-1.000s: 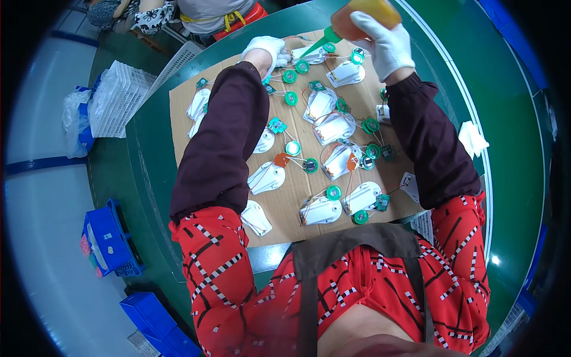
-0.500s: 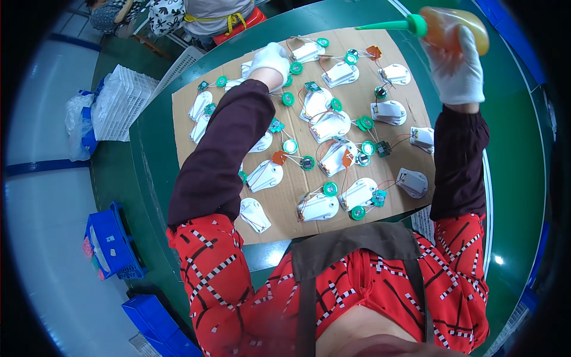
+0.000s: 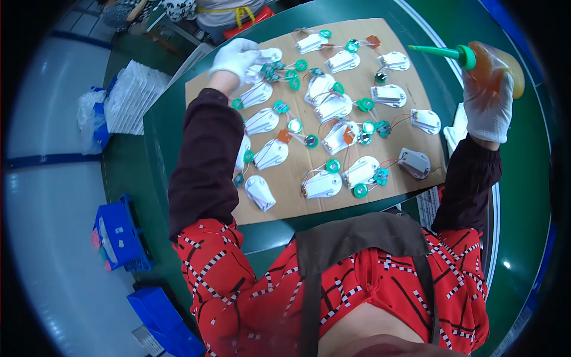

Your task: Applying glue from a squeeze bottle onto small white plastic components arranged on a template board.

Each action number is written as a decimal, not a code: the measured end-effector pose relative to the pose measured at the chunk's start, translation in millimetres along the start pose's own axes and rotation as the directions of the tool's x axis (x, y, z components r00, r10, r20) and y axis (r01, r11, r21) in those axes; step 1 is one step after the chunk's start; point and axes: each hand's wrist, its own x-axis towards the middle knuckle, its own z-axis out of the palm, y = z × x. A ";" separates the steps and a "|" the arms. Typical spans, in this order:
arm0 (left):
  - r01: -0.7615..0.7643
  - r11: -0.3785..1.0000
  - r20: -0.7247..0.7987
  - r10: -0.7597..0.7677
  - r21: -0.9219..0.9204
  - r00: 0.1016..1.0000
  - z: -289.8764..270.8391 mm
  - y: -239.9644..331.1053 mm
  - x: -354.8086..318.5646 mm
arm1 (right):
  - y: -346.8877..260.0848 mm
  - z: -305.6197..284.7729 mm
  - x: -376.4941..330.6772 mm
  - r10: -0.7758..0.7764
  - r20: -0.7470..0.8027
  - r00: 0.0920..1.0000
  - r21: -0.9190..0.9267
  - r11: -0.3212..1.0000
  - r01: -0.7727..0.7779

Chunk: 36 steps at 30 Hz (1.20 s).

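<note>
My gloved left hand (image 3: 233, 61) is at the far left of the cardboard sheet (image 3: 285, 205), its fingers closed at the edge of a white plastic housing (image 3: 270, 55). The fingertips are partly hidden. Beside it lie green round parts (image 3: 291, 75) and small green circuit boards (image 3: 270, 72). Up at the right, my gloved right hand (image 3: 489, 107) is wrapped round a clear squeeze bottle (image 3: 496, 66) of orange-brown liquid. Its long green nozzle (image 3: 437, 51) points left, above the table. Several more white housings (image 3: 333, 108) lie on the cardboard, many wired to green parts.
The cardboard rests on a green table (image 3: 523, 178). A white cloth-like item (image 3: 457, 128) lies by my right forearm. To the left stand stacked white crates (image 3: 134, 98) and blue bins (image 3: 122, 235). Another person (image 3: 229, 18) is beyond the table's far edge.
My left hand has moved left, uncovering green parts and a housing. My right hand has moved right and nearer with the squeeze bottle. The view has shifted slightly.
</note>
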 end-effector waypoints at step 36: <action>-0.507 0.754 0.268 0.431 0.417 0.862 -49.4 -107.9 44.9 | 122.5 155.6 -106.3 0.191 -0.074 0.979 -0.211 0.956 -0.202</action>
